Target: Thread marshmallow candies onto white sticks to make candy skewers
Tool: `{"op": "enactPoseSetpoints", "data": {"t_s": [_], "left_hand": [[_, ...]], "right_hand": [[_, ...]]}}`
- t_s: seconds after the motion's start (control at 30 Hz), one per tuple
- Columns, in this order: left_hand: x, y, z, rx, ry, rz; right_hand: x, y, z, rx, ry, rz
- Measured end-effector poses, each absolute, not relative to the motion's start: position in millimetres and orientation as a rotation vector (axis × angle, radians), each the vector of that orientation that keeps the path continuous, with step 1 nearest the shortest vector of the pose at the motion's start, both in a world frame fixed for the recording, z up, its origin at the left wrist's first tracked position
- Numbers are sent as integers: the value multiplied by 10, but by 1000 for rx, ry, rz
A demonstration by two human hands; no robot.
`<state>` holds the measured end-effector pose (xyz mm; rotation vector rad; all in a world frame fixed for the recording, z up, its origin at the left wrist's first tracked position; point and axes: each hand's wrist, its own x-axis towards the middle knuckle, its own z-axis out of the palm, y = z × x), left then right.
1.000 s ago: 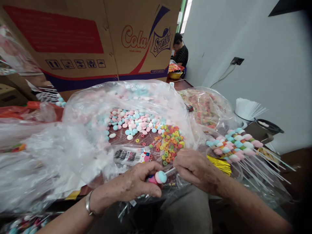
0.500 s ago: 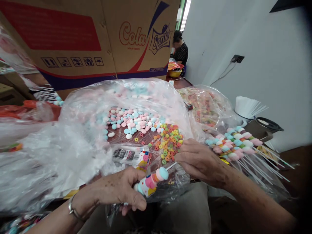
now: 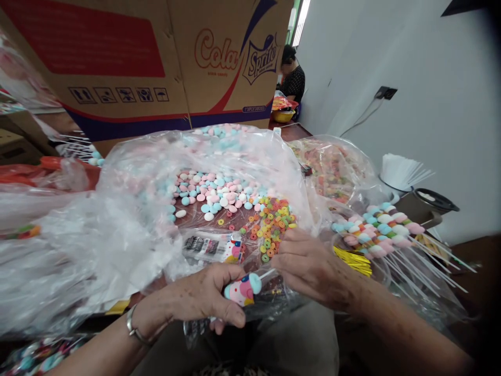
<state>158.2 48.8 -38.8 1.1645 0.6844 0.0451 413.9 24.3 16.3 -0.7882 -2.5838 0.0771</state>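
Low in front of me, my left hand (image 3: pixel 209 293) is closed round a small printed plastic bag (image 3: pixel 239 291). A candy skewer (image 3: pixel 255 282) sits mostly inside it, its pale blue end candy showing at the bag's mouth. The white stick (image 3: pixel 267 274) points up and right to my right hand (image 3: pixel 309 261), whose closed fingers grip its far end. Just beyond lie a stack of flat printed bags (image 3: pixel 211 247) and a pile of colourful ring candies (image 3: pixel 272 227). Behind these are pink, white and blue oval candies (image 3: pixel 215 194).
A large cardboard box (image 3: pixel 129 52) stands at the back. Finished candy skewers (image 3: pixel 378 230) and gold twist ties (image 3: pixel 354 261) lie at right, near a container of white sticks (image 3: pixel 399 172). Clear plastic (image 3: pixel 90 250) covers the left. A person (image 3: pixel 293 75) sits far behind.
The candy skewer has slid deeper into the printed bag; an orange ring and a pink candy that showed before are now inside. My hands have come closer together, and the gold twist ties are more visible.
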Motion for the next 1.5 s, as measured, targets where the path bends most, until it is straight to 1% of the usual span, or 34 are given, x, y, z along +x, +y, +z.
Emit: {"op": "enactPoseSetpoints", "data": {"t_s": [0.3,0.47,0.57,0.67,0.8,0.97,1.07,1.17,1.3,1.37,1.5], "left_hand": [[1792,391,-313,1227,679,72],[1895,332,-294,1162,708,183],[1908,306,-288,1041,700,296],[1902,296,-282,947,782,395],[1896,262,-288,1015,876,443],[1881,195,-272,1074,936,495],[1888,192,-250,1110,997,557],[1906,216,-229,1191,1045,625],[1925,235,-233,1296,1055,710],[1922,230,-264,1170,987,734],[1881,212,-340,909,788,759]], "right_hand": [[4114,301,104,-834,-2651,183],[4041,295,5,-724,-2637,152],[4045,301,21,-739,-2637,207],[4086,308,87,-864,-2542,277],[4095,313,99,-1087,-2408,333],[3975,289,-17,-1015,-2333,581],[3873,248,-108,-1125,-1944,910],[3745,179,-222,-1144,-1529,1183],[3557,71,-329,-1148,-1345,1510],[3504,38,-340,-1169,-1279,1527],[3516,12,-344,-1259,-1316,1302]]}}
